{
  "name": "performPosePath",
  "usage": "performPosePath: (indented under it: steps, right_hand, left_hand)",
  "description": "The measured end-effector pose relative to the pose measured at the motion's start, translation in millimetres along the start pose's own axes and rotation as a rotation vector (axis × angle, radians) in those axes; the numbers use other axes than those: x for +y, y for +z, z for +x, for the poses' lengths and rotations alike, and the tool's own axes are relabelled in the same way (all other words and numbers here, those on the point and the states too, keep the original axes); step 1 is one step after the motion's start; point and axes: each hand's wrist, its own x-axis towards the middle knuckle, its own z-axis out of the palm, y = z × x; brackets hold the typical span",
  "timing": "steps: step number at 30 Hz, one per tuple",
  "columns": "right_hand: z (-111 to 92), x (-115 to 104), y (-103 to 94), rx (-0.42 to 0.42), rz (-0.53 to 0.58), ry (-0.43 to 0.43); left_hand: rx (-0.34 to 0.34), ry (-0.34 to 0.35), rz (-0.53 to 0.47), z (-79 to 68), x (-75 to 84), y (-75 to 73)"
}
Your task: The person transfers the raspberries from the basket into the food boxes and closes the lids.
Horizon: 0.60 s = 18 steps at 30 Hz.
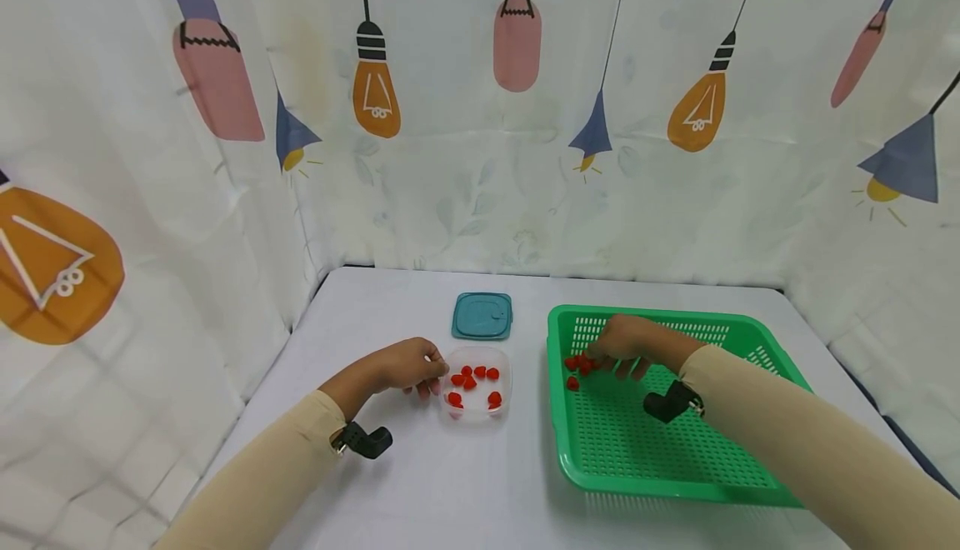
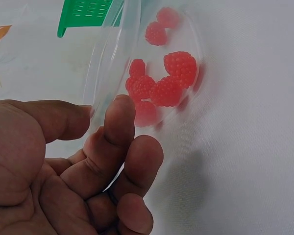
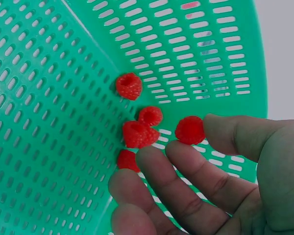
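Observation:
My left hand is at the left side of a clear plastic container, with thumb and index finger pinching its rim. Several red raspberries lie inside that container. Over the far left corner of a green basket, my right hand reaches down. In the right wrist view, its thumb and index finger pinch one raspberry. Other raspberries rest just past the fingertips, along the foot of the basket's slotted wall.
A teal lid lies flat on the white table behind the container. The basket stands to the container's right, its raised rim around it. A printed curtain hangs behind the table and along its sides.

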Motion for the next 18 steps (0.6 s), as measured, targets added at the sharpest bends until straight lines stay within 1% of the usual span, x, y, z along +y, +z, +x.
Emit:
performPosePath:
  steps: [6, 12, 18]
  right_hand:
    - [-6, -3, -3.4, -0.003, 0.018, -0.022]
    - [-11, -12, -5.8, 0.01, 0.023, -0.039]
    - [-15, -19, -9.1, 0.006, 0.032, -0.054]
  left_hand:
    - [0.0, -0.007, 0.006, 0.2, 0.4, -0.1]
    - [0.001, -0.008, 0.01, -0.2, 0.9, -0.5]
    - [0.001, -0.004, 0.009, 0.0, 0.2, -0.3]
